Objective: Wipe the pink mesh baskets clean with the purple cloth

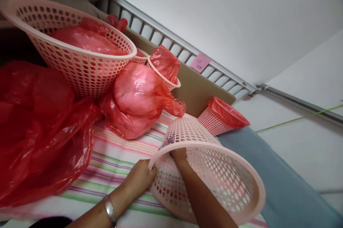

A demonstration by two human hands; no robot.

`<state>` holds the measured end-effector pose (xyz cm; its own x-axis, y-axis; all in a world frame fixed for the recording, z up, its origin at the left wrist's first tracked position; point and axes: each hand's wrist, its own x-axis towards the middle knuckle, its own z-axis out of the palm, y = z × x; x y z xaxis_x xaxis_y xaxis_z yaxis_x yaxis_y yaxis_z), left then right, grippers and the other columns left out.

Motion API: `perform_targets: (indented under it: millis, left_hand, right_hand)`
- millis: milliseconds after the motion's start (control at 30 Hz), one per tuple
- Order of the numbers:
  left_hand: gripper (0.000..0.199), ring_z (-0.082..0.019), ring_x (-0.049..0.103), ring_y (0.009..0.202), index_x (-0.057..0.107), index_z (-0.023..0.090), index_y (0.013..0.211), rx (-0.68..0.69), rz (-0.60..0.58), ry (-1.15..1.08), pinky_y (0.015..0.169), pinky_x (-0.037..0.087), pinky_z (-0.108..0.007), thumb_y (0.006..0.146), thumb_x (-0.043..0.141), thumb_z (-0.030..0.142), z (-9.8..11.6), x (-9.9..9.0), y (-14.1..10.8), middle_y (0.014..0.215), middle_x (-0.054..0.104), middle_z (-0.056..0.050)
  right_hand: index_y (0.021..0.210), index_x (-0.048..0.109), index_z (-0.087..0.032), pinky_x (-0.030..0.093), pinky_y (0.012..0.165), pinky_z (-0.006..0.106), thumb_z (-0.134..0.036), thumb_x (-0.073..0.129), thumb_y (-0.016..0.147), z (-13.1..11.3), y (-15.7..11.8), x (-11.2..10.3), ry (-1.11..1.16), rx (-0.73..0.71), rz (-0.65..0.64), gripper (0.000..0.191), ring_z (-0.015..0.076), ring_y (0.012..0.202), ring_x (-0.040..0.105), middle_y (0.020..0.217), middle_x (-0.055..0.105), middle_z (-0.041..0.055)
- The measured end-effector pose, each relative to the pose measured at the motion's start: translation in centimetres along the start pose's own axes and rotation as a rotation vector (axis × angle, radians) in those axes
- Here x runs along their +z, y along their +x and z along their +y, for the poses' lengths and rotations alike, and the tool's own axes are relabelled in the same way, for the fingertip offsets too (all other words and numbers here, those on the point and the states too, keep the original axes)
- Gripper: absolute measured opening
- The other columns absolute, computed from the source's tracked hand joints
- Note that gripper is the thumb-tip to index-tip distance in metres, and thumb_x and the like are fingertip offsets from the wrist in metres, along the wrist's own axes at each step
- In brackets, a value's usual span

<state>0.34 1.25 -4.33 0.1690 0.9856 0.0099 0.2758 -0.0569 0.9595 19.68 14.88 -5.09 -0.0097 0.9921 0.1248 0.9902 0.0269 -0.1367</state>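
Observation:
A pink perforated plastic wastebasket lies tipped on a striped cloth, its wide mouth facing me. My left hand, with a silver bangle at the wrist, is closed on the left side of its rim. Inside the basket is my right hand, near the upper wall; its fingers are hidden, so I cannot tell what they hold. A small dark purplish patch shows at the basket's wall beside that hand. Just beyond lies a bulging, knotted red plastic bag.
A larger-looking pink basket with red plastic inside stands at the left, above loose red plastic bags. Behind are another bag-lined basket and one at right. A metal bed rail with a pink note runs along the wall.

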Motion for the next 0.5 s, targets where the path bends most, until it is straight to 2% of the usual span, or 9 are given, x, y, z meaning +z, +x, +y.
perform_targets:
  millis: [133, 267, 367, 500]
  left_hand:
    - [0.032, -0.019, 0.063, 0.066, 0.068, 0.010, 0.075, -0.020, -0.004, -0.073, 0.056, 0.040, -0.024, 0.080, 0.041, 0.026, -0.4, 0.2, 0.2, 0.072, 0.070, -0.009]
    - [0.032, -0.020, 0.063, 0.068, 0.067, 0.010, 0.077, -0.025, 0.002, -0.145, 0.057, 0.042, -0.025, 0.082, 0.041, 0.029, -0.9, 0.6, 0.2, 0.075, 0.070, -0.010]
    - [0.032, -0.020, 0.062, 0.068, 0.066, 0.010, 0.077, -0.019, 0.015, -0.141, 0.058, 0.042, -0.025, 0.082, 0.041, 0.029, -1.0, 0.6, 0.1, 0.075, 0.070, -0.010]
    - [0.031, -0.021, 0.062, 0.070, 0.068, 0.011, 0.078, -0.018, 0.026, -0.101, 0.060, 0.043, -0.025, 0.081, 0.043, 0.029, -0.8, 0.4, 0.1, 0.075, 0.070, -0.009]
  right_hand:
    - [0.107, 0.066, -0.021, 0.039, 0.090, 0.029, -0.026, 0.050, 0.084, 0.6, 1.7, 0.6, -0.016, 0.000, -0.010, 0.028, 0.0250, 0.110, 0.055, 0.112, 0.065, 0.0094]
    - [0.116, 0.060, -0.022, 0.039, 0.088, 0.030, -0.023, 0.049, 0.082, 0.5, 0.8, 0.4, -0.040, 0.002, -0.004, 0.036, 0.0245, 0.110, 0.055, 0.119, 0.061, 0.0092]
    - [0.118, 0.056, -0.018, 0.041, 0.084, 0.032, -0.020, 0.052, 0.077, -0.2, -1.9, 0.0, -0.088, 0.006, 0.008, 0.040, 0.0259, 0.102, 0.057, 0.110, 0.063, 0.0123]
    - [0.114, 0.053, -0.015, 0.040, 0.080, 0.032, -0.009, 0.048, 0.071, -1.3, -8.5, -0.1, -0.119, -0.119, 0.068, 0.044, 0.0244, 0.093, 0.057, 0.098, 0.062, 0.0114]
